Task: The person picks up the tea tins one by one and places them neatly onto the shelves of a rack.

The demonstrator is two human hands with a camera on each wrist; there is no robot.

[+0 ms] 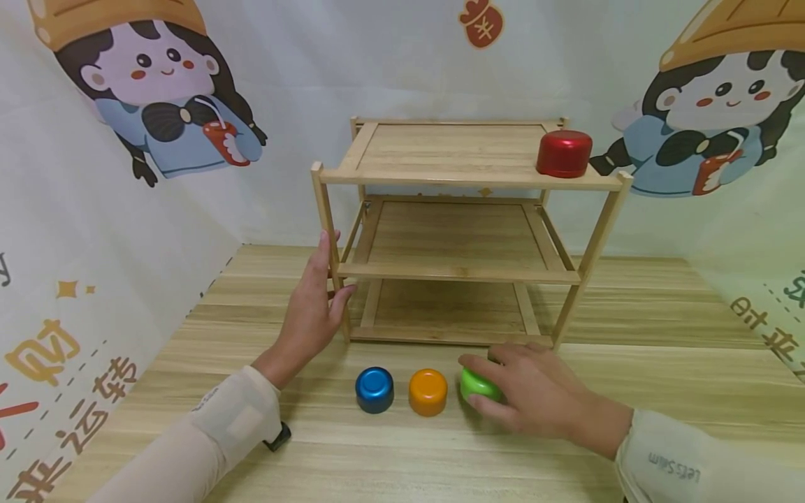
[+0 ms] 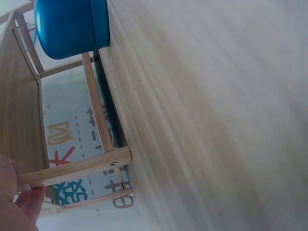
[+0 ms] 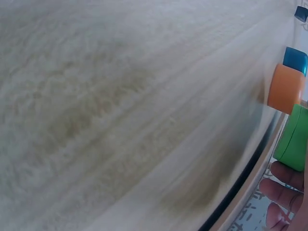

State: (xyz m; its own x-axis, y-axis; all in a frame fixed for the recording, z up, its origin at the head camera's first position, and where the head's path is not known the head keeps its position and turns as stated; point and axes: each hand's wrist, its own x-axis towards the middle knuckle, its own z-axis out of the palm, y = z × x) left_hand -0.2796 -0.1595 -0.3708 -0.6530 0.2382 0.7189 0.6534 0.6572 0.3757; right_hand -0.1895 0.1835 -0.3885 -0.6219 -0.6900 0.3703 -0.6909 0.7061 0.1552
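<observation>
A three-tier wooden shelf stands on the table. My left hand holds its front left post, the thumb on one side and fingers on the other; in the left wrist view, fingertips show at the post. Around a small green canister on the tabletop, the thumb and fingers of my right hand grip from the right. That green canister partly shows in the right wrist view. To its left sit an orange canister and a blue canister. A red canister rests on the top tier's right end.
The wood-grain table spreads out in front of the shelf and to both sides. Behind it hangs a white printed cloth with cartoon figures, also covering the left and right sides. A small black object pokes out beside the left sleeve.
</observation>
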